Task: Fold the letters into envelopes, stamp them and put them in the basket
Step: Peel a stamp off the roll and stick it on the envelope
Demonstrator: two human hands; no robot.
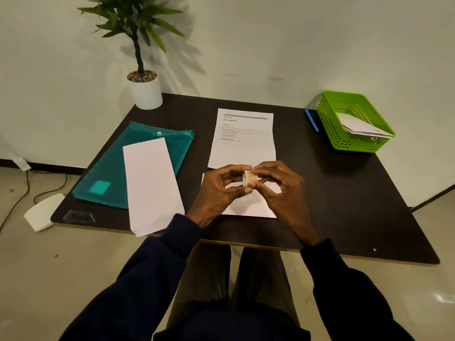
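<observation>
Left hand [219, 190]: hovering above the near part of the table [344, 193], fingers curled, gripping the stamp roll [250, 179] between thumb and fingertips.
Right hand [278, 190]: meeting the left one from the right side, thumb and forefinger pinching the roll's edge.
Stamp roll: being held in the air, just above the white envelope [248, 207].
White envelope: lying flat under both hands, partly hidden.
Letter [242, 143]: lying unfolded just behind the hands.
Basket [354, 141]: standing at the far right corner, holding envelopes.
</observation>
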